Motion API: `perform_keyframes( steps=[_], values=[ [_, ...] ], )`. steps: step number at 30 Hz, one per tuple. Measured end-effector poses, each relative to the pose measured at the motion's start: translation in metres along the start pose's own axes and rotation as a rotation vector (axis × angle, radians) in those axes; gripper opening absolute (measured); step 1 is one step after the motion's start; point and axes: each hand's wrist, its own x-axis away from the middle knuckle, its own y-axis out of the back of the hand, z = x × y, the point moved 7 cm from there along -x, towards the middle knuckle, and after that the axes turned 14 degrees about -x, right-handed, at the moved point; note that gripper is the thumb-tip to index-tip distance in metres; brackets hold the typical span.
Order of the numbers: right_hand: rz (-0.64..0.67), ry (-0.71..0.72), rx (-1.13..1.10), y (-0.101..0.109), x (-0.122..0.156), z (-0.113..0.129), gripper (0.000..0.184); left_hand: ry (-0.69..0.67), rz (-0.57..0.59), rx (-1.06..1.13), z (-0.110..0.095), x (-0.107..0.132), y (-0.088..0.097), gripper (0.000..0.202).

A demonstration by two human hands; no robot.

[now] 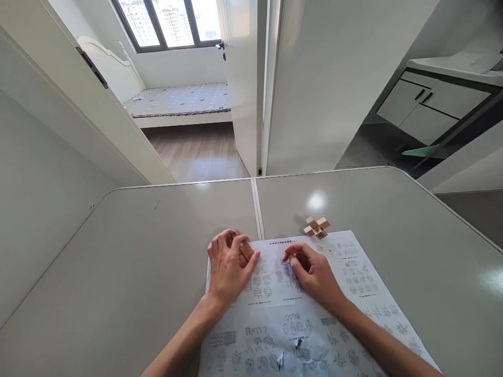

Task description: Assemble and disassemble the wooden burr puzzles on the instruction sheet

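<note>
My left hand (230,264) is wrapped round a brown wooden puzzle piece (246,251) at the top left corner of a printed sheet (275,314). Its fingers hide much of that wood. Over the upper middle of the sheet rests my right hand (314,269), with the fingers curled in and the fingertips at a printed diagram. Nothing shows between its thumb and forefinger. Beyond it, at the sheet's top edge, stands a small assembled wooden burr puzzle (316,228) of crossed light and brown bars, with dark marks on its near ends. Neither hand touches this puzzle.
The sheet, creased and torn near the bottom, lies on a grey-green table (157,251) with a seam (257,207) down its middle. Past the far edge are an open door (243,78), a bed (181,99) and a white cabinet (432,99).
</note>
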Motion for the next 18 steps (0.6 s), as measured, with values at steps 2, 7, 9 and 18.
perform_keyframes(
  steps=[2,7,9,18],
  values=[
    [0.001,-0.001,-0.006,0.0,0.0,0.0,0.018,0.039,-0.026,-0.028,0.011,-0.005,0.001,0.031],
    [-0.001,0.003,0.004,0.0,-0.001,0.001,0.017,0.041,-0.077,-0.051,0.02,-0.011,0.005,0.03],
    [-0.005,0.005,0.0,0.0,-0.001,0.001,0.017,0.007,-0.143,-0.07,0.015,-0.01,0.011,0.028],
    [0.004,-0.007,0.0,-0.001,0.0,-0.003,0.017,-0.247,-0.185,-0.058,-0.021,0.005,0.017,0.014]
  ],
)
